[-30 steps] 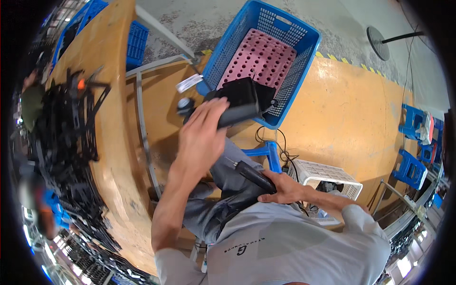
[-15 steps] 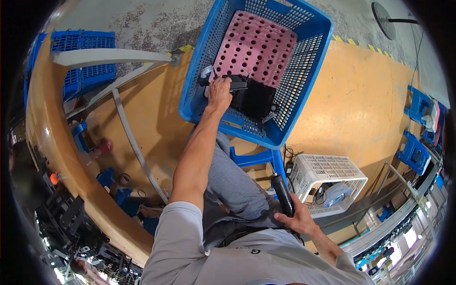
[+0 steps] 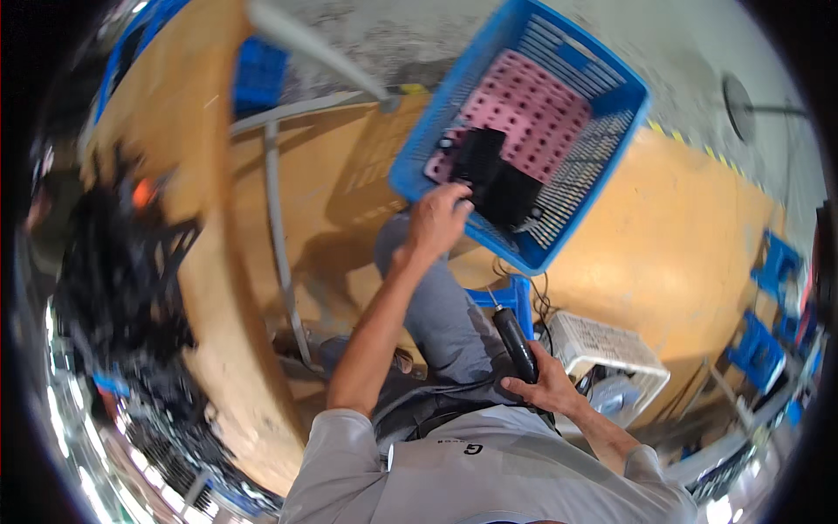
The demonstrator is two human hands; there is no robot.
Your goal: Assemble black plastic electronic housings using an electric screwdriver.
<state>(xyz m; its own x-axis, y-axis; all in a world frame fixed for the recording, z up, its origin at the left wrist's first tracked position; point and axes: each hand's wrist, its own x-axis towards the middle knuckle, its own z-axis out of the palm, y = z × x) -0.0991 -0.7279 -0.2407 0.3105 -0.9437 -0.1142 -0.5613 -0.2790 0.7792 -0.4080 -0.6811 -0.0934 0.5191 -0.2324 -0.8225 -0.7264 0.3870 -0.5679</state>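
Observation:
At the near left side of the blue basket (image 3: pixel 559 253) is my left hand (image 3: pixel 436 223), blurred, its thumb and fingers apart with nothing visible between them. Just beyond the fingertips, a black plastic part (image 3: pixel 478 162) lies in the basket. Beside it is a flat black piece (image 3: pixel 509 196), and both lie over a pink sheet with holes (image 3: pixel 541 109). My right hand (image 3: pixel 550 382), near my lap, is closed round a black electric screwdriver (image 3: pixel 515 345), whose thin bit points up and away from me.
A wooden-topped table (image 3: pixel 209 349) runs along my left, heaped with black parts (image 3: pixel 122 262). Under the basket stands a blue stool (image 3: pixel 524 301). A white crate (image 3: pixel 611 345) is at my right, with cables beside it. More blue stools (image 3: pixel 759 349) stand farther right.
My left hand has drawn back from the black part toward the basket's near side. The view has turned left, showing more of the table. My right hand keeps its hold on the screwdriver.

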